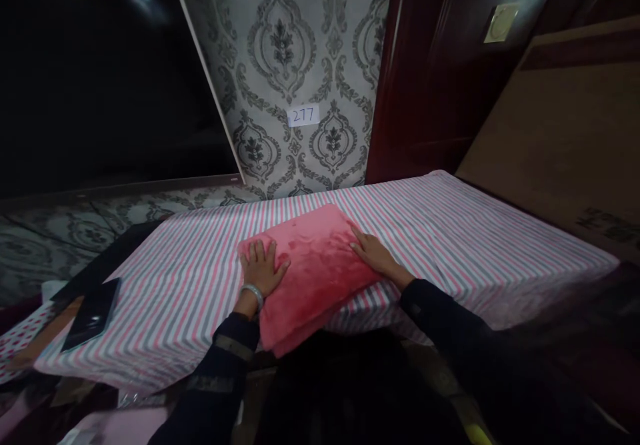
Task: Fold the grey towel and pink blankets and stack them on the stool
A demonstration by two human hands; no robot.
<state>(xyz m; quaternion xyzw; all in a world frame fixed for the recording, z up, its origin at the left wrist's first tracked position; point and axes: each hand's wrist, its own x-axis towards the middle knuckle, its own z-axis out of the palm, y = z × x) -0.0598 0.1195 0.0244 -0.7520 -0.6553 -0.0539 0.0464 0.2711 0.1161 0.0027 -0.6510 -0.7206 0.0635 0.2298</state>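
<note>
A folded piece of pink plush fabric (313, 265), its kind not certain, lies on the striped tablecloth (415, 232) and hangs over the front edge. My left hand (261, 268) is open, pressing flat on the fabric's left side with the fingers spread. A bracelet circles that wrist. Against the fabric's right edge rests my right hand (373, 252), with thumb and forefinger stretched out and apart; its other fingers are partly hidden.
A phone-like dark slab (95, 315) lies at the table's left end. Behind stand a large dark screen (110, 85) and a patterned wall with a paper label (303, 115). A big cardboard box (565, 118) leans at the right.
</note>
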